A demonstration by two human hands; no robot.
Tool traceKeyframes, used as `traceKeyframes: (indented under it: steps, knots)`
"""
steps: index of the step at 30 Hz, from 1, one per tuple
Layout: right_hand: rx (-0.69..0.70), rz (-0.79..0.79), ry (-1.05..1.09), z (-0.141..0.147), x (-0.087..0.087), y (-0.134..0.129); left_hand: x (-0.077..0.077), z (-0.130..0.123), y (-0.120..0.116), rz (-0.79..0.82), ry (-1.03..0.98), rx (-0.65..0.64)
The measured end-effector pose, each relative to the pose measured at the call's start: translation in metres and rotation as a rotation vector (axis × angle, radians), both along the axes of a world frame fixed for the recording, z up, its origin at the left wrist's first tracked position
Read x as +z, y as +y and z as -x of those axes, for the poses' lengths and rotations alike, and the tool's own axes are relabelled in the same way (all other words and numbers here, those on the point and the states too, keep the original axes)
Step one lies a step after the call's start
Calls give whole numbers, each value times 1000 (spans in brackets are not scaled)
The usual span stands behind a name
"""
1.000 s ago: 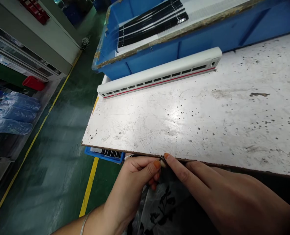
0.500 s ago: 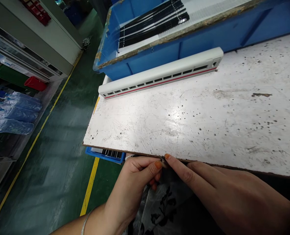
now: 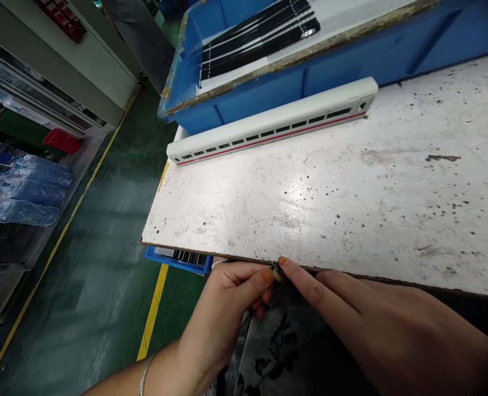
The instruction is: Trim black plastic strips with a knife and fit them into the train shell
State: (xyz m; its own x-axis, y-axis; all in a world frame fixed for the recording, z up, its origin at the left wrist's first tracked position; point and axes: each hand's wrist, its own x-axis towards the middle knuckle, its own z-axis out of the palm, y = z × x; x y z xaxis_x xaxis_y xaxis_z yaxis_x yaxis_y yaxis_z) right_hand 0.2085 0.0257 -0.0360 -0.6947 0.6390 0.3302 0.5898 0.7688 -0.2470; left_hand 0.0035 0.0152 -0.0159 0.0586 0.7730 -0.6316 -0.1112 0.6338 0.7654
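"What are the hands doing?"

"The left hand (image 3: pixel 223 316) is curled closed, its thumb and forefinger pinching a small dark piece (image 3: pixel 276 268) right at the near edge of the workbench (image 3: pixel 392 187). The piece is too small to make out, and part of it is hidden by the fingers."

"And the right hand (image 3: pixel 351 313)?"

"It reaches in with its fingers long and nearly straight, the forefinger's tip (image 3: pixel 283 262) against that same piece. The person's right thumb is out of sight, so whether this hand is gripping can't be told."

"What's on the workbench?"

"Its scratched white top, speckled with dark marks, carries a white model train shell (image 3: pixel 271 122) with a red stripe and a row of dark windows, lying lengthwise along the far edge."

"And around it?"

"Just past the far edge stands a blue crate (image 3: pixel 244 102) holding long black strips (image 3: pixel 260 41) on a white sheet. Under the near edge, a blue tray (image 3: pixel 178 263) shows black-and-white strips, and a plastic bag (image 3: pixel 269 352) with a black floral print sits beneath the hands. Left of the workbench runs a green floor (image 3: pixel 104 236) with a yellow line (image 3: pixel 152 311)."
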Motion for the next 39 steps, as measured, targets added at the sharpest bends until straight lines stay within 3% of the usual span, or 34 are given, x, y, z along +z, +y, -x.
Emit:
traceKeyframes:
  steps: [13, 21, 39]
  knots:
    - [9, -33, -140, 4, 7, 0, 0, -1, 0, -11, -1, 14]
    - [18, -19, -33, 2, -2, 0, -1, 0, 0, -4, -3, 15]
    - [14, -102, -190, 5, 14, -2, 1, -1, 1, 15, -2, 15]
